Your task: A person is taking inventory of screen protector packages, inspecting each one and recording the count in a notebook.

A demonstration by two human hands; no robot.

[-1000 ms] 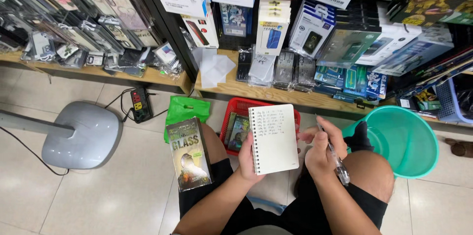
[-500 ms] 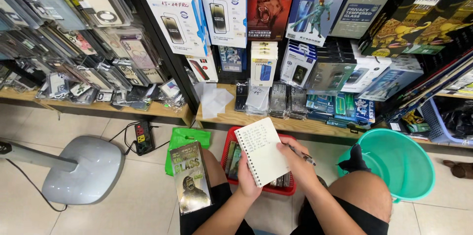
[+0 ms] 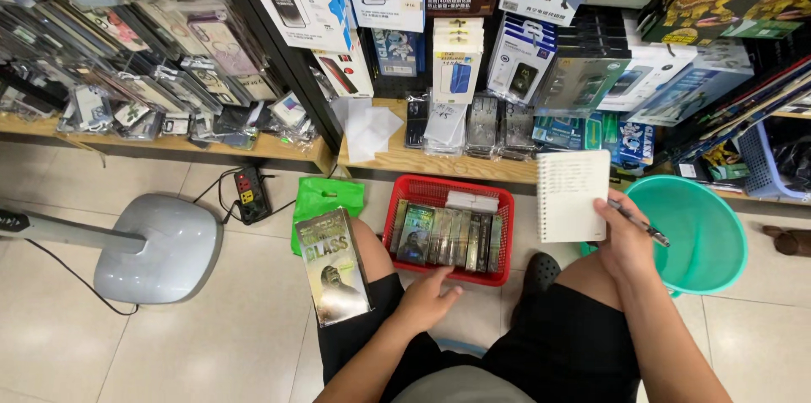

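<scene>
My right hand (image 3: 627, 238) is clamped on the notebook (image 3: 573, 195), pen (image 3: 639, 222) pinned under the fingers, held up just beside the green bucket (image 3: 718, 238). My left hand (image 3: 427, 300) hangs loose, fingers apart, holding nothing, right at the near rim of the red basket (image 3: 395, 219). Just ahead of it, the packs (image 3: 439, 236) stand filed in a row inside the basket. One flat box (image 3: 333, 266) rests on my left knee, outside that hand. The notebook page looks written on, but I can't tell how far down.
</scene>
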